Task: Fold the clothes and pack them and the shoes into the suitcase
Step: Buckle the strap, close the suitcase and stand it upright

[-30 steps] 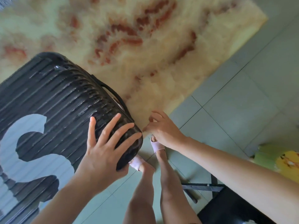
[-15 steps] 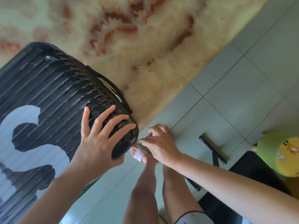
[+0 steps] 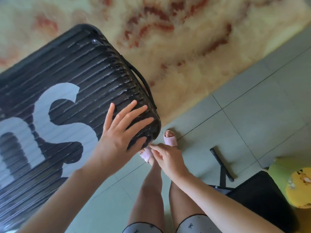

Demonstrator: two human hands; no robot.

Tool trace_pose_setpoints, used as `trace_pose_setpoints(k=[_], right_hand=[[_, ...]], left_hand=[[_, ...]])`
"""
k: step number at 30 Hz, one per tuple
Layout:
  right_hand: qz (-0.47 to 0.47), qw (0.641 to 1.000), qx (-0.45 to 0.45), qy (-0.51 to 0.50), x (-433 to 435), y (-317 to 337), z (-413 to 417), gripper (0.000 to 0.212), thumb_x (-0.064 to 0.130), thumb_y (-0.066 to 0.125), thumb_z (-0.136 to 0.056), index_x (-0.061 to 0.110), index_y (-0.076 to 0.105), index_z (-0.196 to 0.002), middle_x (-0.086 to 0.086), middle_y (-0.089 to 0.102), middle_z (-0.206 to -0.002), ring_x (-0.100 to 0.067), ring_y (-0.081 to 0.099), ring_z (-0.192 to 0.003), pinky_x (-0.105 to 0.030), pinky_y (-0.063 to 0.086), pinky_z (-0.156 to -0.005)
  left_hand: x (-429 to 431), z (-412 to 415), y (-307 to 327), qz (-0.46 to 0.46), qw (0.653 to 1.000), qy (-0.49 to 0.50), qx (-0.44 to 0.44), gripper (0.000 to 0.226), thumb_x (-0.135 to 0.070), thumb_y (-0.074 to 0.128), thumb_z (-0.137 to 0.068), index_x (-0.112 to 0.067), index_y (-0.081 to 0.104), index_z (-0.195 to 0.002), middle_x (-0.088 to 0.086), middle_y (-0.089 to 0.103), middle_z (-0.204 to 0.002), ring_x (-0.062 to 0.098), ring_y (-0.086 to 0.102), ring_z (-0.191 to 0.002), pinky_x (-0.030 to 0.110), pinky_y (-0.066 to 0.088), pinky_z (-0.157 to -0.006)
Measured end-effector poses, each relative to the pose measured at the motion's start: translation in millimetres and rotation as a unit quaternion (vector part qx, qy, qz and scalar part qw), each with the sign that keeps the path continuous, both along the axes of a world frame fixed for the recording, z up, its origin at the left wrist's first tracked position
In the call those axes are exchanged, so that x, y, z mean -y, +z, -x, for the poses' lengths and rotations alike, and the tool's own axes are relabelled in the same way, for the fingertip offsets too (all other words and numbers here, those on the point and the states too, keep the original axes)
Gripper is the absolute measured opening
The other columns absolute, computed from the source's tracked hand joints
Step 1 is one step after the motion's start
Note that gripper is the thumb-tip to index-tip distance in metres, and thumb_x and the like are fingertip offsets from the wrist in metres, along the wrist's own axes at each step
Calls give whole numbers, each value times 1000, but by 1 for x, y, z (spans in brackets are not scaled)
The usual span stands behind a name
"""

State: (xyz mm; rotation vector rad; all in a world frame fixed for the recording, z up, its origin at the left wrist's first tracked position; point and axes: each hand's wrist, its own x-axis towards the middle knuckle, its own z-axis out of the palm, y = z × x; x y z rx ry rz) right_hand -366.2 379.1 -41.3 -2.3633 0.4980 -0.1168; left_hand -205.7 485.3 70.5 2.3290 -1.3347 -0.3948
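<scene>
Black ribbed hard-shell suitcase (image 3: 75, 78) sits closed at the edge of the shaggy cream rug (image 3: 185, 39). Left hand (image 3: 117, 137) lies flat on its corner, grip spread and empty. Right hand (image 3: 166, 158) works at the corner seam; I cannot tell what its grip holds. Brace firmly and unzip steadily.

The suitcase (image 3: 67, 98) fills the left half of the frame. Its upper end is over the rug (image 3: 185, 39), which spreads across the top, and its lower end is over the floor (image 3: 252, 106), which takes the right and bottom. Its side handle (image 3: 141, 78) runs along its right edge. The left hand (image 3: 121, 132) lies flat on the suitcase near its lower right corner. The right hand (image 3: 166, 158) is just right of and below it, with its fingertips at that same corner. Two feet (image 3: 170, 140) stand on the floor at centre, under that corner. A chair (image 3: 262, 199) stands at lower right, with a soft toy (image 3: 292, 182) just beside it at the right edge.
</scene>
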Motion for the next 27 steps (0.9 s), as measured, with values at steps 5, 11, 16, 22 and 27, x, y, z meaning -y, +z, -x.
trace_pose_setpoints(k=[5, 11, 16, 22, 27], right_hand=[[-14, 997, -35, -68, -6, 5, -2, 3, 18, 72, -74, 20, 69, -74, 7, 63, -67, -8, 55, -52, -24, 49, -49], [-18, 996, -85, -37, -3, -6, 3, 15, 15, 80, -75, 16, 65, -74, 4, 59, -62, -17, 55, -57, -30, 52, -57], [-91, 989, -92, -68, -1, -8, 12, 8, 18, 72, -79, 14, 67, -75, 7, 59, -67, -10, 52, -61, -17, 43, -60], [-115, 989, -87, -11, 14, -10, 7, 10, 6, 74, -78, 11, 67, -76, -6, 62, -71, -23, 59, -66, -29, 45, -63], [-142, 981, -94, 88, 28, -5, 11, 13, 2, 70, -80, 14, 70, -85, 1, 58, -79, -21, 57, -72, -35, 48, -70]], left_hand=[[-53, 69, 20, 92, 924, 346, -133, 27, -2, 47, -88, -25, 60, -93, -17, 60, -97, 8, 59, -91, 21, 46, -77], [-24, 134, 14, 150, 724, 621, -260, 23, -8, 45, -84, -25, 58, -75, -12, 64, -78, 3, 59, -79, 9, 41, -67], [-7, 167, -73, 129, 488, 691, -517, 20, -39, 64, -87, -52, 57, -101, -7, 67, -111, 12, 63, -102, 41, 49, -93], [11, 135, -104, 236, 438, 604, -622, 22, -40, 52, -95, -27, 69, -100, -15, 70, -103, 2, 55, -111, 25, 32, -105], [35, 148, -103, 363, 345, 635, -588, 16, -13, 57, -94, -8, 65, -106, 0, 72, -92, 7, 66, -84, 14, 49, -77]])
